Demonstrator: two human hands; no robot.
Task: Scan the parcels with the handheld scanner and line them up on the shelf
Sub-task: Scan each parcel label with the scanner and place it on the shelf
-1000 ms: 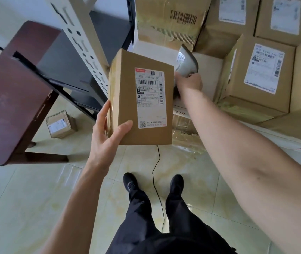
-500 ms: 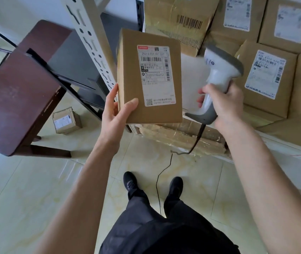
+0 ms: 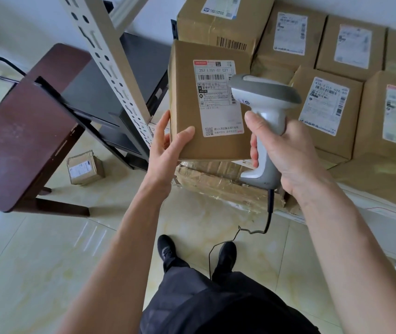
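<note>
My left hand (image 3: 168, 145) grips a brown cardboard parcel (image 3: 187, 97) by its lower left corner, thumb on the front, and holds it upright in the air with its white label (image 3: 216, 112) facing me. My right hand (image 3: 286, 150) is wrapped round the handle of a grey-white handheld scanner (image 3: 264, 97). The scanner's head points left at the label and covers its right edge. A black cable (image 3: 270, 208) hangs from the scanner to the floor. Several labelled parcels (image 3: 322, 107) stand lined up on the white shelf (image 3: 372, 213) behind.
A perforated white shelf upright (image 3: 110, 66) rises left of the held parcel. A dark red wooden table (image 3: 23, 131) and a black stand (image 3: 110, 97) are further left. One small parcel (image 3: 85, 167) lies on the tiled floor. A taped flat package (image 3: 221, 186) sits under the shelf.
My right hand has brought the scanner left and in front of the parcel's label. The left hand has kept its grip on the parcel.
</note>
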